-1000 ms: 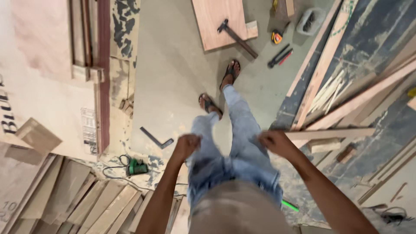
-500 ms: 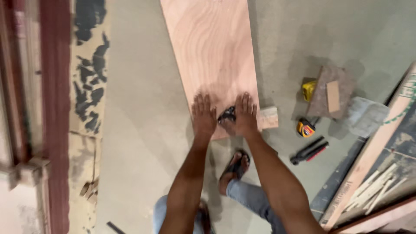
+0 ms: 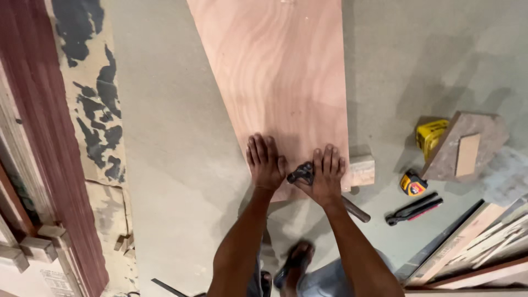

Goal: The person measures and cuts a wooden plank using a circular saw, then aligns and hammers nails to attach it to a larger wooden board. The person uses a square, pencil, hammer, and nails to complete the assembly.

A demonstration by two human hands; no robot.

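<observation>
Reddish plywood board lies flat on the grey concrete floor, its near end under both hands. Left hand presses flat on it, fingers spread. Right hand rests open over a black-headed hammer, its handle sticking out behind the wrist. Just right sits a small wood block; farther right, a yellow tape measure.

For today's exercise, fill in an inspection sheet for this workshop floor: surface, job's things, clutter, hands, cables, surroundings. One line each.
Surface: grey floor, dusty.
Job's things: plywood board flat on the floor; hammer at its near edge.
Clutter: wood block, tape measure, pliers, yellow tool.
Hands: left hand flat on the board; right hand over the hammer.
Cables: nothing seen.
Surroundings: stacked timber right, reddish boards left.
</observation>
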